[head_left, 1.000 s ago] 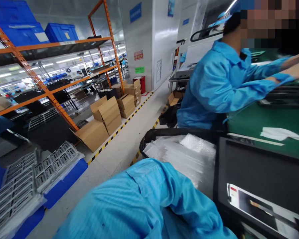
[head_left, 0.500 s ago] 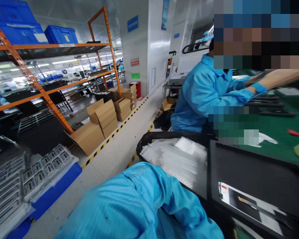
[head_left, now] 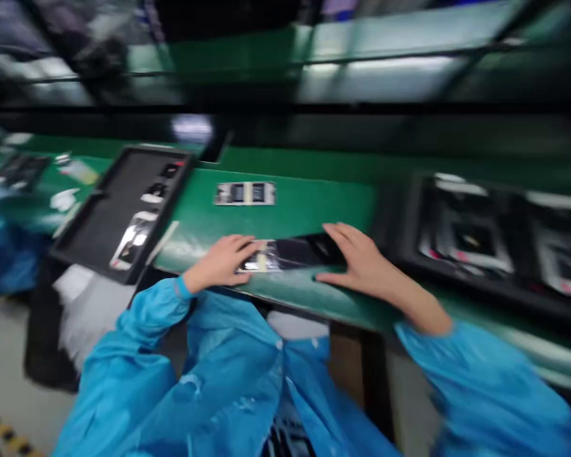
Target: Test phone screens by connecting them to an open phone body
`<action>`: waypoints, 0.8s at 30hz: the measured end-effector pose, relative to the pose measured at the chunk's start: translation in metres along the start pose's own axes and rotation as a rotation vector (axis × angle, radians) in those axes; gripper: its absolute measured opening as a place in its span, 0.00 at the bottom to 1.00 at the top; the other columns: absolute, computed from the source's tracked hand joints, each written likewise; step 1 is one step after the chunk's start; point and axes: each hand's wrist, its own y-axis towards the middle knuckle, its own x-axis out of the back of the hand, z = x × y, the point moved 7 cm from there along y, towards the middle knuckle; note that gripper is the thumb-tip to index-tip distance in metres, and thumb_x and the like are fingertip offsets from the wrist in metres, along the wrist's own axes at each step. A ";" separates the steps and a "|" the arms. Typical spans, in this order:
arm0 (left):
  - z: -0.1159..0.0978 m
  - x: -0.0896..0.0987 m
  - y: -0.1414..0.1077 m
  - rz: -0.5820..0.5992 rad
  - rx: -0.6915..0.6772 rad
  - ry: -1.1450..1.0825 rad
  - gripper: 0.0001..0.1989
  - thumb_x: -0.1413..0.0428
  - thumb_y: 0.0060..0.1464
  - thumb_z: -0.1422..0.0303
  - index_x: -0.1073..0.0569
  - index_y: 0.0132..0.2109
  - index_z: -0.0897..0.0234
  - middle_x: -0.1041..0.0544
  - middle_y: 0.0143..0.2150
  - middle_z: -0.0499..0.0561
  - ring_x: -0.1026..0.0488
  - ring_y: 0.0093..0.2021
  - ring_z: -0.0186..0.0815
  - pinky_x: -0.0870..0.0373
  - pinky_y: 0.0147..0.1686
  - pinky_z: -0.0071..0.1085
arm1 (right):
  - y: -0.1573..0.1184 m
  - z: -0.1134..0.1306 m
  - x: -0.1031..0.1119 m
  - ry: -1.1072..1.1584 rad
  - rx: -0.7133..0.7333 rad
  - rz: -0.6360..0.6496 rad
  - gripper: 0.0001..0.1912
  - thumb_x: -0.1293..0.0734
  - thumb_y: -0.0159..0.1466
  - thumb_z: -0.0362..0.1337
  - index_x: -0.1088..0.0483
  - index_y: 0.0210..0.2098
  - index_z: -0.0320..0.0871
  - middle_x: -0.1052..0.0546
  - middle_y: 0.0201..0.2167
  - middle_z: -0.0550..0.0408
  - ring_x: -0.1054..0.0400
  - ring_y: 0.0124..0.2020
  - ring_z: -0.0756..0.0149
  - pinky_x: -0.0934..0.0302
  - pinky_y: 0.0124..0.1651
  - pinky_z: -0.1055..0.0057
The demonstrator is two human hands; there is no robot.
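A long, flat phone-like panel (head_left: 295, 252) lies on the green bench mat near its front edge, with a silver left part, a pale yellowish strip and a dark right part. My left hand (head_left: 223, 261) grips its left end, fingers above and thumb below. Around the dark right end my right hand (head_left: 361, 260) is spread, its thumb and fingers apart. Whether the right fingertips touch the panel is blurred. Farther back on the mat rests a silver panel (head_left: 246, 193) with dark rectangles and a pale strip across its middle.
On the left stands a black tray (head_left: 99, 222) with several phone-like parts along its right side. Below it hangs a black-lined bin (head_left: 42, 336) with clear plastic bags (head_left: 83, 304). Another black tray (head_left: 409, 254) with framed parts is on the right. A co-worker's blue sleeve (head_left: 9, 247) shows far left.
The view has swung from the aisle, shelves and co-worker round to the bench. Both my hands now show at the panel; earlier only my blue sleeve was in sight.
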 end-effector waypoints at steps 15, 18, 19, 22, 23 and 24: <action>0.008 -0.004 0.004 -0.109 -0.060 -0.117 0.39 0.39 0.65 0.59 0.45 0.76 0.61 0.33 0.73 0.64 0.35 0.71 0.53 0.32 0.69 0.56 | -0.029 -0.015 -0.004 0.180 -0.138 0.044 0.53 0.30 0.65 0.65 0.49 0.78 0.47 0.33 0.63 0.36 0.40 0.63 0.38 0.40 0.66 0.36; 0.010 0.003 0.001 -0.115 -0.027 -0.086 0.45 0.38 0.64 0.51 0.49 0.78 0.59 0.38 0.76 0.64 0.40 0.75 0.55 0.42 0.75 0.59 | -0.030 -0.019 -0.008 0.179 -0.137 0.037 0.55 0.30 0.63 0.68 0.49 0.78 0.48 0.32 0.61 0.37 0.39 0.61 0.38 0.39 0.65 0.36; 0.011 0.005 -0.001 -0.125 -0.016 -0.085 0.46 0.38 0.64 0.48 0.49 0.78 0.59 0.38 0.76 0.64 0.40 0.75 0.56 0.43 0.75 0.59 | -0.030 -0.019 -0.009 0.177 -0.136 0.033 0.55 0.30 0.63 0.69 0.49 0.78 0.48 0.32 0.60 0.37 0.39 0.60 0.38 0.39 0.65 0.36; 0.011 0.004 -0.006 -0.154 -0.001 -0.106 0.47 0.39 0.63 0.44 0.49 0.78 0.58 0.37 0.75 0.63 0.39 0.74 0.55 0.39 0.73 0.57 | -0.029 -0.013 -0.011 0.151 -0.118 0.003 0.58 0.31 0.61 0.71 0.49 0.78 0.47 0.32 0.61 0.35 0.39 0.61 0.36 0.40 0.65 0.34; 0.010 0.002 -0.007 -0.164 0.003 -0.105 0.47 0.40 0.63 0.43 0.49 0.78 0.58 0.37 0.75 0.64 0.39 0.74 0.55 0.37 0.73 0.56 | -0.029 -0.008 -0.010 0.132 -0.105 -0.013 0.57 0.31 0.62 0.71 0.48 0.78 0.46 0.33 0.62 0.34 0.40 0.63 0.35 0.41 0.66 0.34; 0.007 0.000 -0.007 -0.175 0.009 -0.093 0.47 0.41 0.63 0.43 0.48 0.78 0.58 0.37 0.75 0.64 0.39 0.74 0.56 0.37 0.72 0.56 | -0.030 -0.001 -0.010 0.105 -0.086 -0.029 0.55 0.32 0.62 0.71 0.45 0.77 0.46 0.34 0.65 0.34 0.42 0.65 0.34 0.43 0.67 0.33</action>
